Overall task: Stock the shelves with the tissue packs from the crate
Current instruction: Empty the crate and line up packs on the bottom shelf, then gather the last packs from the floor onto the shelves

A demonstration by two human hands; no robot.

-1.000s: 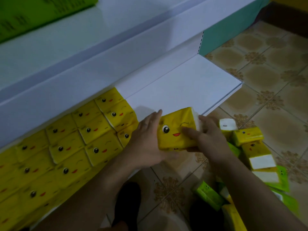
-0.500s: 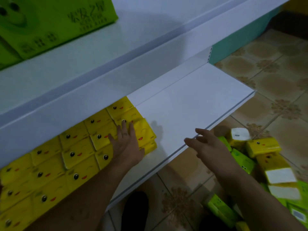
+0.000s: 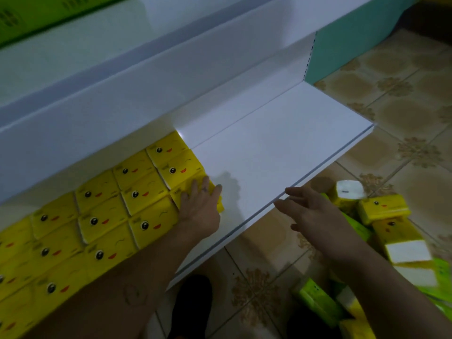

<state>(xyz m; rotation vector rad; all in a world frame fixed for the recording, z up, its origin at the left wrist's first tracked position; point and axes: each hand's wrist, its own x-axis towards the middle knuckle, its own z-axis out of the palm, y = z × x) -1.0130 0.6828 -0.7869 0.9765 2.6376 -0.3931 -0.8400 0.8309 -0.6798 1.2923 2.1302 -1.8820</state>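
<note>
Head view: glossy yellow rectangular packs (image 3: 144, 192)

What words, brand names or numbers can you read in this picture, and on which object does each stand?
None can be read.
Yellow tissue packs on the shelf: small print beside the cartoon faces, too blurred to read.
Green carton on the upper shelf: dark markings, too blurred to read.
Loose packs on the floor: no readable text.
</note>
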